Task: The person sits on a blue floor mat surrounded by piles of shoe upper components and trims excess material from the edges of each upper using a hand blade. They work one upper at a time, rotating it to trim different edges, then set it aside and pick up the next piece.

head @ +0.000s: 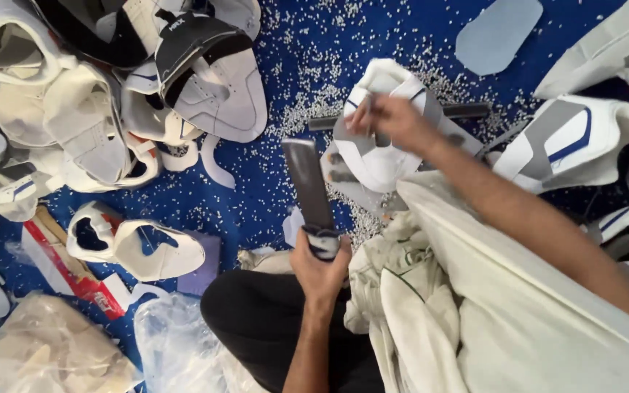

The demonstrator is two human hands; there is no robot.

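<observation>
Item: our left hand (319, 263) closed around a flat blade (307, 182), upright. Our right hand (387, 116) pinches a white shoe upper (380, 145) above the blue floor (271, 182). Risk: the blade looks able to nick the nearby right forearm or slip.

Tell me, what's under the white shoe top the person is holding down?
Under the shoe upper pressed by the right hand a dark bar sticks out sideways, over blue floor scattered with white bits. The upper covers the bar's middle.
</observation>
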